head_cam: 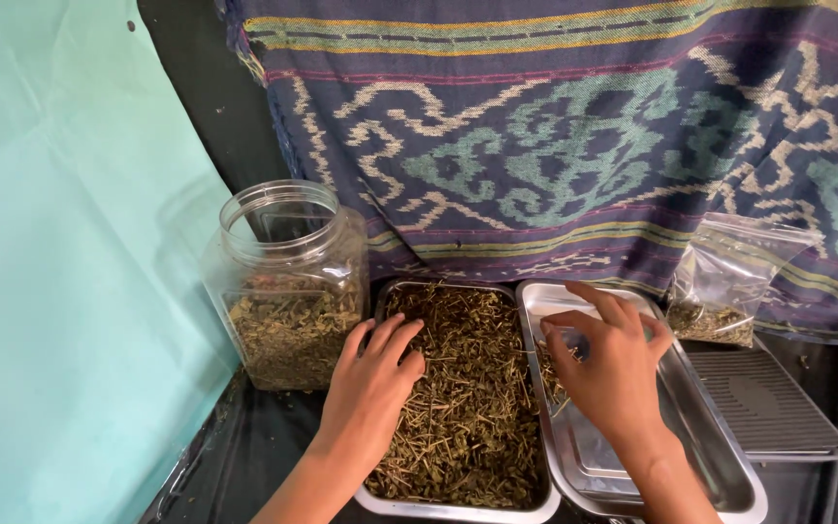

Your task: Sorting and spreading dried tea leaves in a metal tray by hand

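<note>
Dried herbs (467,408) are filling the metal tray (458,508) sitting at the bottom centre of the frame, a loose brown-green heap of twigs and leaves reaching nearly to its rim. Your left hand (370,388) is resting flat on the left side of that heap, fingers spread a little and lying on the herbs, gripping nothing that can be seen. Your right hand (613,364) is hovering over the second metal tray (729,475), just right of the first and touching it along the long side. Its fingers are curling inward with the thumb and fingertips drawing close together above a small scatter of herbs (553,380) lying at that tray's left edge; whether anything is pinched between them is not clear. The rest of this tray is showing bare metal.

A clear plastic jar (288,281) with no lid is standing at the left of the frame, just beside the full tray, about a third full of the same dried material. A small clear plastic bag (725,281) holding some herbs is leaning against the patterned woven cloth (574,136) at the right. A flat grey ribbed device (763,403) is lying at the lower right, beside the second tray. Everything is sitting on a dark worktop (264,446), with a pale green sheet (60,272) covering the left side of the frame.
</note>
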